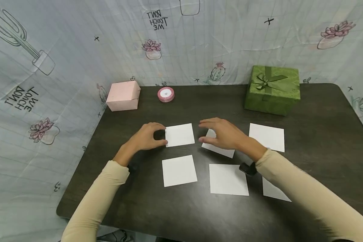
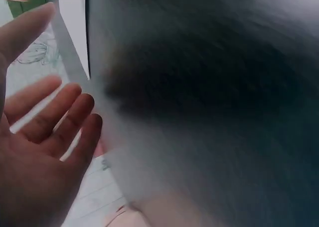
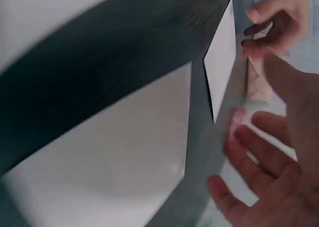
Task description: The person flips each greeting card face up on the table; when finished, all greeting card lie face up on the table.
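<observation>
Several white cards lie in two rows on a dark table. My left hand [image 1: 145, 137] is at the left edge of the back-left card [image 1: 180, 135], thumb and fingers apart; whether they touch it I cannot tell. Over the back-middle card [image 1: 218, 150], which lies tilted and partly hidden, is my right hand [image 1: 224, 134], its fingers spread toward the back-left card. Nothing is held in the left palm [image 2: 40, 162] in the left wrist view, nor in the right hand [image 3: 269, 172] in the right wrist view.
A pink box [image 1: 123, 96] and a pink ribbon roll [image 1: 165, 94] stand at the back left. At the back right is a green gift box [image 1: 272, 89] with a bow. Front cards [image 1: 179, 170] lie nearer me; the right forearm partly covers the front-right card [image 1: 272, 191].
</observation>
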A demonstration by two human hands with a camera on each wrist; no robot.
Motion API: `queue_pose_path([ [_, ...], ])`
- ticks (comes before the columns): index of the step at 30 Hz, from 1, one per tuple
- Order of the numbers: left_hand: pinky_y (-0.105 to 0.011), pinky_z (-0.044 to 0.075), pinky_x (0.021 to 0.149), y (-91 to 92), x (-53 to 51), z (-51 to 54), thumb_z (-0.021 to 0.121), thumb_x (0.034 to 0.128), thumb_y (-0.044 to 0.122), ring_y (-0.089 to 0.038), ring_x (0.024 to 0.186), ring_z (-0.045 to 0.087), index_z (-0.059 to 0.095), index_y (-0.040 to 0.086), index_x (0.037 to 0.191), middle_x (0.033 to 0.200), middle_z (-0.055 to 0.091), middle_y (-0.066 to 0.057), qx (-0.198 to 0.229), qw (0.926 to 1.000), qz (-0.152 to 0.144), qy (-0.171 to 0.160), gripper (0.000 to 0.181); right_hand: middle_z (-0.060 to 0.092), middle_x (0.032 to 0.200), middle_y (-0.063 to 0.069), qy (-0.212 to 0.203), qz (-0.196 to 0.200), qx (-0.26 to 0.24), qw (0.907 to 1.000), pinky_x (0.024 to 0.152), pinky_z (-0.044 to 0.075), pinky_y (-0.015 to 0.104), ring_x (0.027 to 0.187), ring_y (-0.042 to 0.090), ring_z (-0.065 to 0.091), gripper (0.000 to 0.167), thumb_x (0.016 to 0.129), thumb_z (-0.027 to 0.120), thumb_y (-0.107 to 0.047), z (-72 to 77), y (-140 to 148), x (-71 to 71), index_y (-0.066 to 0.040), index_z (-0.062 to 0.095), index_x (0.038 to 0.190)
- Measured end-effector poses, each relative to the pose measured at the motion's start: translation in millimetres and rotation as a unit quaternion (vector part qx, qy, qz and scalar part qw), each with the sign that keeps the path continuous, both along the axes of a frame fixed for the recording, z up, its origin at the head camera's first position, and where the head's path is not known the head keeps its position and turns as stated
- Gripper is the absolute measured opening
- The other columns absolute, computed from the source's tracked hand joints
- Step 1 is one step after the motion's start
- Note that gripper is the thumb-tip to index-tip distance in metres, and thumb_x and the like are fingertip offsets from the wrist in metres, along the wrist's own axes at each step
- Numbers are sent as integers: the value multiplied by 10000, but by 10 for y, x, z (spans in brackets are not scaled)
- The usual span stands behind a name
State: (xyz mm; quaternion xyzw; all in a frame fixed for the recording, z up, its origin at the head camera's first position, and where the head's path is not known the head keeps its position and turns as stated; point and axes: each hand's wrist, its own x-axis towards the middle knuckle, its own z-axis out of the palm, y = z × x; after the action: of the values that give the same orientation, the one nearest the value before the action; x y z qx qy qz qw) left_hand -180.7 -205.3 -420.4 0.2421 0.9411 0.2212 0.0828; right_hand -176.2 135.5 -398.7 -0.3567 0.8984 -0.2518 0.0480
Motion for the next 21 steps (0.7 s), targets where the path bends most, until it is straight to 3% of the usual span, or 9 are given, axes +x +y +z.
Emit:
queue_pose_path([
  [4,-448,449,1035,156,-143,-146,856,757,393,-293,1195,544,553,-9,1353,1274,592,-154,63,9980,245,-583,780,548,1390,172,-737,87,670,9950,1052,434,500,1284,350,521,711,869,755,-435,-175,-342,-220,-16,533,1399],
  [10,-418,431,985,367,-266,-139,959,629,314,-285,1132,443,509,9,1287,1184,496,-143,-309,9865,375,-1564,854,460,1286,154,-1537,-294,1378,9780,893,494,428,1101,288,519,864,697,904,-413,-251,-565,-407,-86,509,1392],
  [16,-398,402,970,406,-278,-111,990,572,246,-287,1129,398,508,36,1152,1144,467,-131,-208,9824,496,-1789,783,455,1235,156,-1932,-460,1133,9735,899,470,432,1079,292,494,867,616,961,-352,-257,-616,-464,-80,469,1276],
  [19,-390,405,974,387,-277,-112,985,575,182,-283,1124,420,495,11,1225,1159,477,-139,206,9803,614,-1867,832,484,1183,144,-1842,-450,813,9785,897,457,428,1054,290,491,870,591,978,-307,-273,-622,-476,-78,440,1235],
  [21,-351,426,913,362,-277,-118,970,592,138,-248,1043,463,475,0,1284,1105,493,-115,504,9759,859,-1942,862,503,1146,136,-1755,-409,556,9821,881,451,421,1026,286,497,872,575,987,-271,-279,-635,-478,-81,422,1211],
])
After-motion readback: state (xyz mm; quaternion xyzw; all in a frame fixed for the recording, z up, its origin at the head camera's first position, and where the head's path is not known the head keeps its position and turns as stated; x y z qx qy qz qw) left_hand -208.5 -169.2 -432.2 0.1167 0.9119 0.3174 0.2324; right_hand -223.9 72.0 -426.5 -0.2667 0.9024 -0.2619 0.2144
